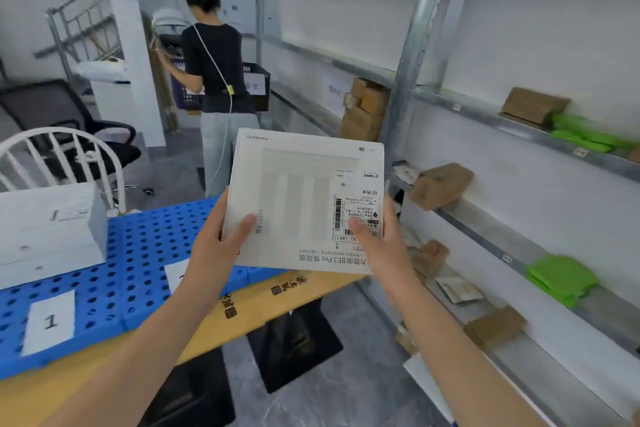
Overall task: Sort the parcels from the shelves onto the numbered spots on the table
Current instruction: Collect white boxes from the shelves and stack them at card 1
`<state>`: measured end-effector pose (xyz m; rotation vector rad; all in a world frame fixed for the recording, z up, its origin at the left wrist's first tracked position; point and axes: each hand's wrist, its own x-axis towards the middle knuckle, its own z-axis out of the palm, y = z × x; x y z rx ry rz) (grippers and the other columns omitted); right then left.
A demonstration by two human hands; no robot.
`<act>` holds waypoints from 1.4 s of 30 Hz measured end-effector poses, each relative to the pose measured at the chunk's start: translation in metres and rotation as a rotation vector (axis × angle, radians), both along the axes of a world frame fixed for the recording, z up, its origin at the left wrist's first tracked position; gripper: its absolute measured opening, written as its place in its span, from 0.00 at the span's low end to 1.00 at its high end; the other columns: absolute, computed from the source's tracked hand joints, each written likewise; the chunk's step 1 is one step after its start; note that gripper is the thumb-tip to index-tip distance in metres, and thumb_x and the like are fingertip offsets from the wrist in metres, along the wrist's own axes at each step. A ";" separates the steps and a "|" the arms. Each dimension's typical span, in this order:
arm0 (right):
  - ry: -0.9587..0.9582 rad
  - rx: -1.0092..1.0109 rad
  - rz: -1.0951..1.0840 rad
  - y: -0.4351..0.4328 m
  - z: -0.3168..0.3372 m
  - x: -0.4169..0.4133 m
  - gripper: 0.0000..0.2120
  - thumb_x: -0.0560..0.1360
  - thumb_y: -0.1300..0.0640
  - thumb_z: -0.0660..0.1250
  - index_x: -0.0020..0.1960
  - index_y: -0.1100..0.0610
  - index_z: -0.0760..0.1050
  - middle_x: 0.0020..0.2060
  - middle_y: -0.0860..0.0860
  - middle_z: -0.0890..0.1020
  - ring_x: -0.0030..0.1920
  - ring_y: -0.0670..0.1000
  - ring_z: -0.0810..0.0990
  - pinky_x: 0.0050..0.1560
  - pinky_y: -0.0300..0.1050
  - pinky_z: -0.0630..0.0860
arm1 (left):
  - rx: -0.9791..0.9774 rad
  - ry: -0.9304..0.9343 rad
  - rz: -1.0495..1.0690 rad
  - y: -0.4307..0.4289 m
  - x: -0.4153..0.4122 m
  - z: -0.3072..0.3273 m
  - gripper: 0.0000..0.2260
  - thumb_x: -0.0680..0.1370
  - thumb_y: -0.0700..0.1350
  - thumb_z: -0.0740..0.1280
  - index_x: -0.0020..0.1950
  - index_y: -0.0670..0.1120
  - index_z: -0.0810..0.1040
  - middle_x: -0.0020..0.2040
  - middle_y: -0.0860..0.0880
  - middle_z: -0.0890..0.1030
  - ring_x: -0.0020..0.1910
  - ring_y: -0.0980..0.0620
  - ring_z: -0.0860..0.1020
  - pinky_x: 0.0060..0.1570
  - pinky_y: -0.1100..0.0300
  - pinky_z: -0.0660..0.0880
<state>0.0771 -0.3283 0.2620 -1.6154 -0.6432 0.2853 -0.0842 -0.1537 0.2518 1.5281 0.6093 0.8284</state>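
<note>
I hold the white parcel face up and tilted toward me. My left grip is curled round its left edge, and my right grip pinches the lower right corner, thumb on the shipping label. The parcel hangs in the air between the shelves and the blue surface, raised so I can read its code. The code looks like AB3, though the print is blurred. The sheet marked 1 lies well apart, to my left.

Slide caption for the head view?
Left hand and right hand hold a white box between the blue table and the shelves.
</note>
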 end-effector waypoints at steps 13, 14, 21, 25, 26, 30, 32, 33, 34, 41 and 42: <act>0.055 -0.120 0.257 0.218 -0.023 -0.090 0.38 0.75 0.46 0.67 0.77 0.38 0.48 0.71 0.39 0.67 0.68 0.43 0.70 0.68 0.49 0.69 | -0.069 0.009 0.267 0.168 -0.133 -0.031 0.24 0.79 0.52 0.65 0.73 0.63 0.63 0.64 0.60 0.75 0.60 0.59 0.75 0.52 0.64 0.77; 0.054 -0.123 0.279 0.233 -0.027 -0.096 0.37 0.76 0.46 0.67 0.77 0.38 0.49 0.71 0.39 0.67 0.67 0.43 0.70 0.66 0.48 0.70 | -0.070 0.014 0.287 0.176 -0.141 -0.035 0.23 0.79 0.52 0.65 0.73 0.63 0.63 0.65 0.61 0.75 0.61 0.59 0.75 0.55 0.61 0.77; 0.098 -0.168 0.442 0.336 -0.041 -0.121 0.35 0.77 0.48 0.66 0.76 0.38 0.50 0.67 0.37 0.68 0.65 0.41 0.69 0.63 0.41 0.68 | -0.095 0.078 0.449 0.246 -0.178 -0.050 0.23 0.79 0.51 0.64 0.73 0.63 0.63 0.65 0.62 0.75 0.61 0.60 0.75 0.52 0.69 0.75; 0.087 -0.163 0.522 0.407 -0.040 -0.117 0.35 0.77 0.49 0.66 0.77 0.40 0.50 0.72 0.39 0.65 0.71 0.43 0.65 0.70 0.44 0.64 | -0.055 0.134 0.512 0.298 -0.182 -0.045 0.22 0.80 0.50 0.63 0.73 0.61 0.63 0.64 0.61 0.75 0.60 0.60 0.75 0.46 0.73 0.74; 0.081 -0.156 0.545 0.425 -0.040 -0.116 0.35 0.77 0.49 0.66 0.77 0.40 0.51 0.72 0.39 0.65 0.71 0.44 0.66 0.71 0.46 0.64 | -0.046 0.138 0.527 0.312 -0.183 -0.044 0.21 0.80 0.51 0.63 0.72 0.62 0.64 0.63 0.61 0.76 0.59 0.61 0.76 0.47 0.71 0.75; 0.097 -0.151 0.612 0.497 -0.040 -0.114 0.35 0.76 0.48 0.67 0.77 0.40 0.51 0.71 0.40 0.68 0.69 0.43 0.68 0.69 0.47 0.67 | -0.066 0.144 0.596 0.367 -0.188 -0.037 0.22 0.79 0.52 0.64 0.72 0.64 0.64 0.61 0.62 0.78 0.57 0.60 0.77 0.57 0.58 0.76; 0.122 -0.157 0.644 0.527 -0.042 -0.116 0.35 0.77 0.49 0.67 0.77 0.41 0.51 0.70 0.40 0.69 0.68 0.43 0.69 0.68 0.45 0.68 | -0.086 0.143 0.610 0.391 -0.190 -0.036 0.21 0.79 0.52 0.65 0.71 0.65 0.65 0.60 0.64 0.78 0.57 0.60 0.78 0.57 0.54 0.77; 0.134 -0.161 0.658 0.541 -0.044 -0.117 0.35 0.77 0.49 0.67 0.77 0.41 0.51 0.68 0.39 0.70 0.67 0.43 0.70 0.67 0.44 0.68 | -0.095 0.147 0.613 0.402 -0.192 -0.037 0.21 0.79 0.52 0.65 0.70 0.66 0.65 0.60 0.64 0.78 0.57 0.60 0.78 0.57 0.54 0.77; 0.142 -0.167 0.674 0.554 -0.046 -0.119 0.34 0.77 0.50 0.66 0.77 0.41 0.52 0.67 0.38 0.70 0.67 0.43 0.70 0.66 0.43 0.68 | -0.097 0.154 0.615 0.413 -0.194 -0.038 0.21 0.79 0.52 0.65 0.70 0.66 0.65 0.60 0.64 0.78 0.58 0.59 0.78 0.57 0.53 0.77; 0.142 -0.258 0.666 0.614 -0.064 -0.142 0.32 0.78 0.51 0.65 0.77 0.43 0.52 0.63 0.37 0.69 0.62 0.40 0.68 0.63 0.40 0.65 | -0.129 0.261 0.610 0.478 -0.217 -0.059 0.19 0.79 0.52 0.64 0.69 0.65 0.67 0.58 0.63 0.79 0.56 0.59 0.79 0.52 0.57 0.78; 0.142 -0.277 0.655 0.621 -0.067 -0.145 0.33 0.79 0.51 0.65 0.77 0.44 0.51 0.62 0.37 0.67 0.62 0.39 0.66 0.63 0.41 0.65 | -0.139 0.274 0.596 0.488 -0.221 -0.062 0.19 0.79 0.52 0.64 0.69 0.65 0.67 0.58 0.63 0.79 0.56 0.59 0.79 0.52 0.57 0.77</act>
